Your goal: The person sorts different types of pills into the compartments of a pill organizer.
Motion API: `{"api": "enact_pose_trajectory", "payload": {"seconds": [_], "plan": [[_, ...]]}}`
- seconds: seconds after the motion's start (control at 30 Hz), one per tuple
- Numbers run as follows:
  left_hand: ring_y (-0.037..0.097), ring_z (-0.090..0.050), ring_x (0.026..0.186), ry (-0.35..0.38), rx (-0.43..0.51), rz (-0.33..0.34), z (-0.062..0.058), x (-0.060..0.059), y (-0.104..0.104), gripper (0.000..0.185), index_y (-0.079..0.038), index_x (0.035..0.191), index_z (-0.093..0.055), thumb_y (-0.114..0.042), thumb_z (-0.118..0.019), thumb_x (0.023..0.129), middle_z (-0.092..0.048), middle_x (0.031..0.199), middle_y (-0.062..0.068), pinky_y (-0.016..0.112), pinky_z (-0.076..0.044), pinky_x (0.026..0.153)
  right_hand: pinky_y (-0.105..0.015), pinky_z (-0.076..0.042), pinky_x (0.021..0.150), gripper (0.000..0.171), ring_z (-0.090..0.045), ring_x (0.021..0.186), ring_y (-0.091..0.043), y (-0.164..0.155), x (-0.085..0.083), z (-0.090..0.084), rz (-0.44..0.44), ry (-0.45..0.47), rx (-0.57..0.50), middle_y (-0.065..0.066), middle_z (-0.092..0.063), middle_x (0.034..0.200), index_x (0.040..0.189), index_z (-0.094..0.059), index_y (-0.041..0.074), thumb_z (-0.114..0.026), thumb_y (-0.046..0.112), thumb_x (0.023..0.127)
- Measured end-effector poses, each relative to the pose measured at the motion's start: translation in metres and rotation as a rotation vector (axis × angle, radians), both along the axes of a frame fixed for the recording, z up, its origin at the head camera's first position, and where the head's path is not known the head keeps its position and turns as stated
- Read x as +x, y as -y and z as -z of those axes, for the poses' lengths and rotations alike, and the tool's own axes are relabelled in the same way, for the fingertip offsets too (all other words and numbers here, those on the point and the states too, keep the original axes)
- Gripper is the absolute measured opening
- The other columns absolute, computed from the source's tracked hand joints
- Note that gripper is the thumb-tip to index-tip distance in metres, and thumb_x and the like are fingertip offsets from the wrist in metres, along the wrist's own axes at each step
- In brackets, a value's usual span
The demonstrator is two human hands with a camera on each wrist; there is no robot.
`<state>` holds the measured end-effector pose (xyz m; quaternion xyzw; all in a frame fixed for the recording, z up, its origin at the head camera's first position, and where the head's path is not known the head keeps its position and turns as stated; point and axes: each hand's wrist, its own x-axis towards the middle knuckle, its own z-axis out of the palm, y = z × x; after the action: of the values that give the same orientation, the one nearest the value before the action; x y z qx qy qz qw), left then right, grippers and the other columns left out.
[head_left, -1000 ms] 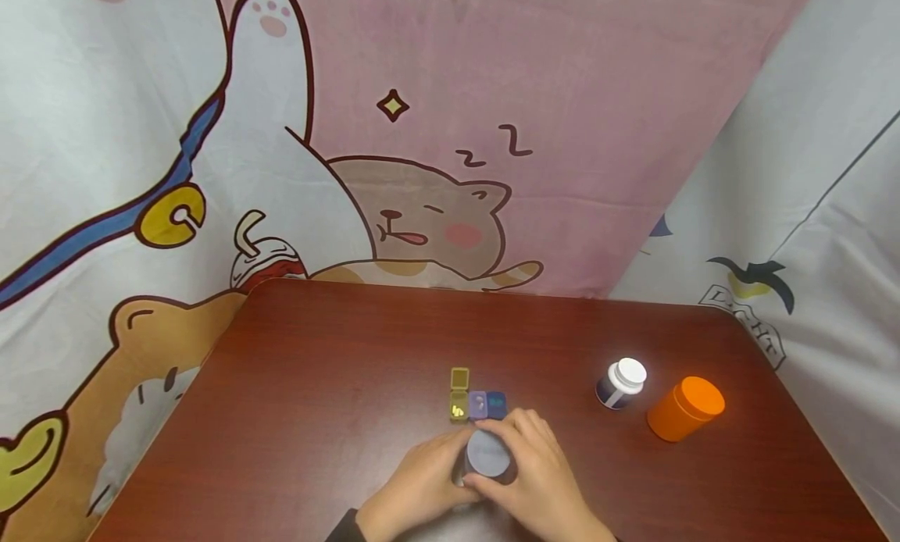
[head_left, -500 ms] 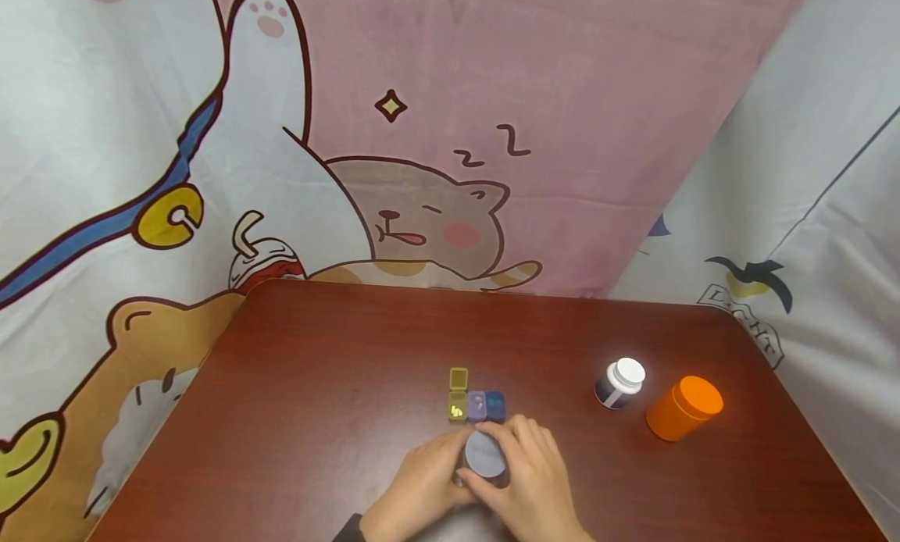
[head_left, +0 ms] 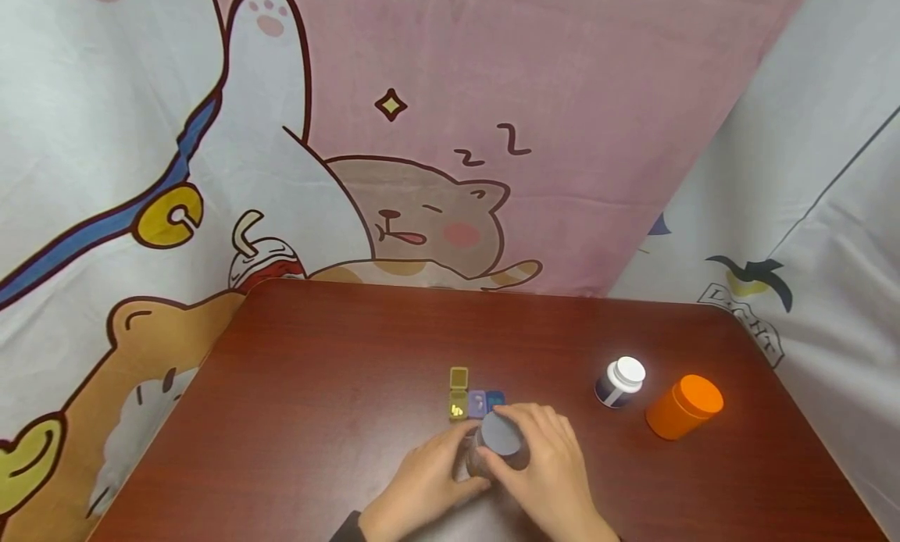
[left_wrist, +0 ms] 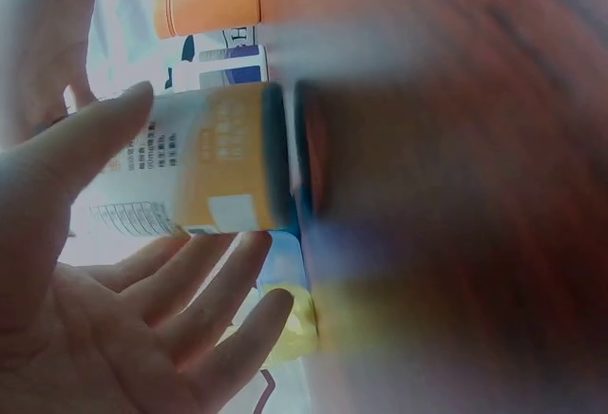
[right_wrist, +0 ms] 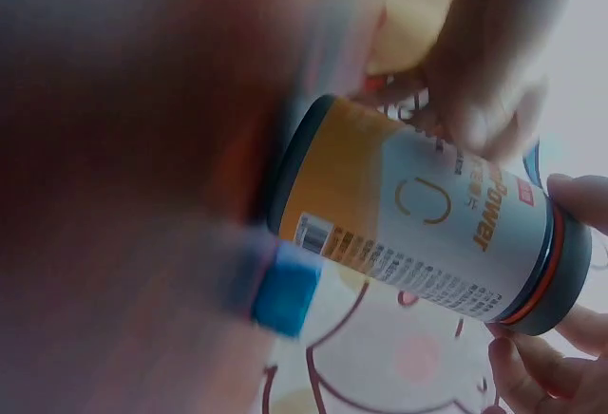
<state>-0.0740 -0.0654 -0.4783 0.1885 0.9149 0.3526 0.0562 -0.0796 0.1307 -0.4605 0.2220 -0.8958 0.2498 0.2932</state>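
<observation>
- My right hand (head_left: 551, 468) holds the grey lid (head_left: 501, 433) of the bottle (head_left: 485, 456); its fingers (right_wrist: 518, 376) are curled around the rim of the lid and pinch it.
- My left hand (head_left: 429, 479) rests on the side of the bottle at 9 o'clock. In the left wrist view its fingers (left_wrist: 204, 291) are spread and almost straight, and they lie along the label.
- The bottle stands on the tabletop (head_left: 316, 370) near the edge next to me, a little tilted, between my two hands. Its label is orange and white, with a red ring under the lid.
- The pill box (head_left: 476, 401) lies just behind the bottle, at 12 o'clock from it. Its yellow compartment (head_left: 458, 408) is open, with the flap up, and small yellow pieces are inside. The purple and the blue compartments beside it are closed.
- At 3 o'clock, well apart from my hands, a dark bottle with a white cap (head_left: 620, 382) stands, and just beside it an orange container (head_left: 683, 407) lies tilted.
- A cloth with cartoon animals (head_left: 422, 214) hangs behind the tabletop.
</observation>
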Motion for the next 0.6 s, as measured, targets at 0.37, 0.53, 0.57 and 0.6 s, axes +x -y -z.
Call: {"api": "enact_pose_trajectory", "payload": {"seconds": [0.37, 0.53, 0.57, 0.6], "plan": [[0.02, -0.071, 0.118, -0.019, 0.004, -0.001, 0.0, -0.002, 0.002, 0.053, -0.017, 0.137, -0.064, -0.03, -0.083, 0.088, -0.076, 0.126, -0.007, 0.049, -0.057, 0.1, -0.04, -0.045, 0.077, 0.055, -0.064, 0.091, -0.029, -0.047, -0.052, -0.017, 0.171, 0.002, -0.105, -0.012, -0.075, 0.107, 0.113, -0.074, 0.006, -0.099, 0.02, 0.066], [0.017, -0.071, 0.117, -0.01, 0.008, 0.009, 0.001, -0.003, 0.003, 0.047, -0.019, 0.134, -0.066, -0.03, -0.081, 0.09, -0.077, 0.122, -0.01, 0.048, -0.057, 0.099, -0.046, -0.048, 0.078, 0.053, -0.063, 0.094, -0.035, -0.065, -0.072, -0.013, 0.223, 0.06, -0.129, -0.017, -0.075, 0.111, 0.115, -0.074, 0.003, -0.098, 0.014, 0.069], [0.017, -0.071, 0.116, -0.008, 0.007, 0.01, 0.001, -0.003, 0.002, 0.046, -0.019, 0.133, -0.067, -0.029, -0.081, 0.091, -0.077, 0.122, -0.01, 0.048, -0.057, 0.099, -0.048, -0.048, 0.079, 0.052, -0.063, 0.095, -0.035, -0.067, -0.075, -0.012, 0.231, 0.072, -0.129, -0.018, -0.075, 0.112, 0.115, -0.074, 0.002, -0.098, 0.014, 0.07], [0.017, -0.071, 0.116, -0.008, 0.007, 0.011, 0.002, -0.003, 0.002, 0.045, -0.02, 0.133, -0.067, -0.03, -0.081, 0.091, -0.077, 0.121, -0.01, 0.047, -0.057, 0.099, -0.049, -0.049, 0.08, 0.052, -0.063, 0.097, -0.037, -0.07, -0.078, -0.01, 0.233, 0.079, -0.131, -0.019, -0.074, 0.113, 0.115, -0.074, 0.001, -0.097, 0.013, 0.071]]}}
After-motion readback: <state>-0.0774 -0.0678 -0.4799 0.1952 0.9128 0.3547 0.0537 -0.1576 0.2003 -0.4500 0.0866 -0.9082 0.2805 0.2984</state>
